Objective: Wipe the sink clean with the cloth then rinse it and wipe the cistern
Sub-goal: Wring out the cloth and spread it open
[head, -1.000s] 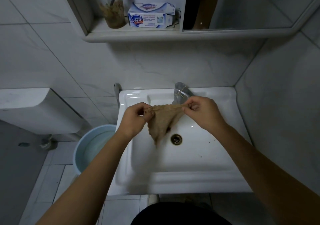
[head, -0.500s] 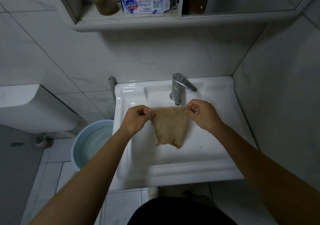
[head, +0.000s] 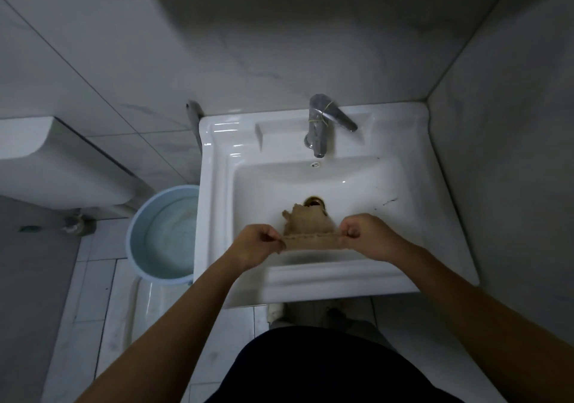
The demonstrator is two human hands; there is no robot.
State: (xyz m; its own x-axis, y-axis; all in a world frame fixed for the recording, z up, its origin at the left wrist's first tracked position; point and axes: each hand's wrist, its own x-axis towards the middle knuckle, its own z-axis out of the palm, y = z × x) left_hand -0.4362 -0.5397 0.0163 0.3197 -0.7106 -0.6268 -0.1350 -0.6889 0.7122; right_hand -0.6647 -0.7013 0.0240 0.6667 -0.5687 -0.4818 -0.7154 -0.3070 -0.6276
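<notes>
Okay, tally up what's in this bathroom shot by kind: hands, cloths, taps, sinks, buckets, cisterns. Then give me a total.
Hands: 2, the left hand and the right hand, both pinching the cloth
Cloths: 1, brown
Taps: 1, the tap
Sinks: 1, the white sink
Buckets: 1, the blue bucket
Cisterns: 1, the cistern
Total: 7

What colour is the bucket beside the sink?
Pale blue bucket, on the floor left of the white sink; the head view shows it.
</notes>
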